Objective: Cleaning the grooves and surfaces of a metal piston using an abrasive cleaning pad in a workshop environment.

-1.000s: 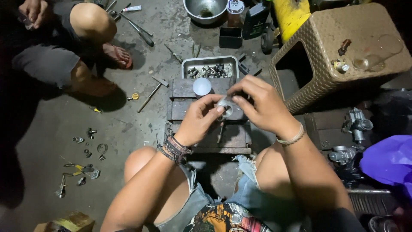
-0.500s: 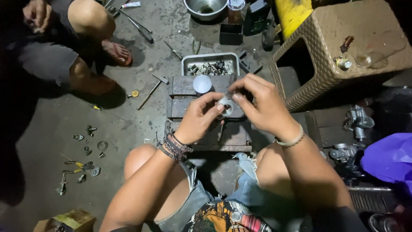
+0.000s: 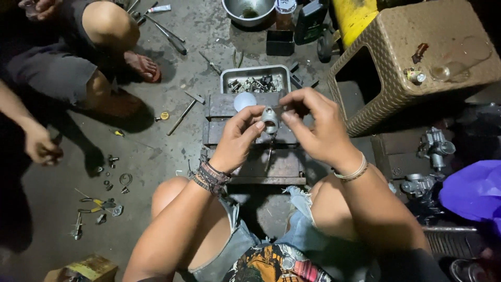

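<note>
My left hand (image 3: pixel 237 138) and my right hand (image 3: pixel 315 125) meet over a low wooden block (image 3: pixel 245 156) between my knees. Together they pinch a small grey metal part with a round opening (image 3: pixel 270 119), the left from its left side, the right from its right side. A screwdriver (image 3: pixel 269 154) lies on the block just below the part. A small white round lid (image 3: pixel 244 101) rests on the block's far end.
A metal tray of small parts (image 3: pixel 254 81) lies beyond the block, a steel bowl (image 3: pixel 248 10) further back. A wicker stool (image 3: pixel 417 62) stands at right, carburetor bodies (image 3: pixel 436 149) beside it. Another person crouches at left (image 3: pixel 78 68); pliers and small fittings (image 3: pixel 99 203) are scattered on the floor.
Both hands have stayed on the metal part, turning it slightly so its round opening faces up. The person at left has shifted a little.
</note>
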